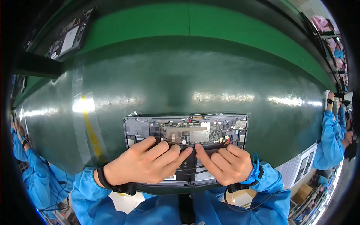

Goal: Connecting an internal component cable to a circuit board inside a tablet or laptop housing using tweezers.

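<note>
Both index fingers meet at the middle of one bared laptop base

We see the grey, rectangular laptop base with bare circuitry [191,136] on the near part of the dark green, glossy tabletop [168,80], directly beneath both hands, long axis left to right. Our left hand [144,164] and right hand [229,165] seem equally near its centre, fingers bent, index tips just apart at the board's near edge; we cannot tell whether either grips anything. Farther out we count one yellow tape strip [91,127] left and one second bared device [70,39] far left.

Table [168,77]: I'm seeing dark green spreading across mid-frame.
Light: I'm watching white glare [224,97] streaking the centre.
Shelving [317,206]: I'm noticing clutter crowding it, lower right.
</note>
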Demonstrator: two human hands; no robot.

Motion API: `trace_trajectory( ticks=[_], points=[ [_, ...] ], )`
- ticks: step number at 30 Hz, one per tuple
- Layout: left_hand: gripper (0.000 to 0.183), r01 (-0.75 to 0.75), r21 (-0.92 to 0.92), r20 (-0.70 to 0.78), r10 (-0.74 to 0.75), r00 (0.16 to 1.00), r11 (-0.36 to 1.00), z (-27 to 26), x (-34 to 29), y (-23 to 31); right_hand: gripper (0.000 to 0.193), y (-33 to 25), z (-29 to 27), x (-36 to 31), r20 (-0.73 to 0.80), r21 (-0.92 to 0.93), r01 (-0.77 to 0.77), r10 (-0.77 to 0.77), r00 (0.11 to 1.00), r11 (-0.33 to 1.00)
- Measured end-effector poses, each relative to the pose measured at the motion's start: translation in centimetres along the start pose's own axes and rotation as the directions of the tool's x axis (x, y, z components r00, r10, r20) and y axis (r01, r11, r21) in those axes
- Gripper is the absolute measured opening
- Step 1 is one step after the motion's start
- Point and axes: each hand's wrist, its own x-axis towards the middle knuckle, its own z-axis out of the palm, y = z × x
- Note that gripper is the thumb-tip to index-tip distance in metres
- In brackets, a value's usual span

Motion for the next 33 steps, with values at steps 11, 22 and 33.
trace_trajectory(
  ticks=[11, 22, 33],
  points=[
    [0.041, -0.006, -0.012, 0.008, 0.006, 1.000, 1.000, 0.1, -0.3, 0.2, 0.055, -1.4, -0.3, -0.1, 0.090, -0.087, -0.066, 0.074, 0.993, 0.994],
    [0.053, 0.014, 0.028, 0.019, -0.014, 1.000, 1.000, -0.4, -0.4, 0.7, 0.059, -2.2, -1.0, 0.4, 0.133, -0.078, -0.113, 0.122, 0.984, 0.991],
    [0.049, 0.161, 0.136, -0.031, -0.158, 0.987, 0.978, -6.6, -3.2, 5.2, 0.049, -2.5, -4.1, -2.3, 0.066, 0.023, -0.251, 0.249, 0.966, 0.968]
  ],
)
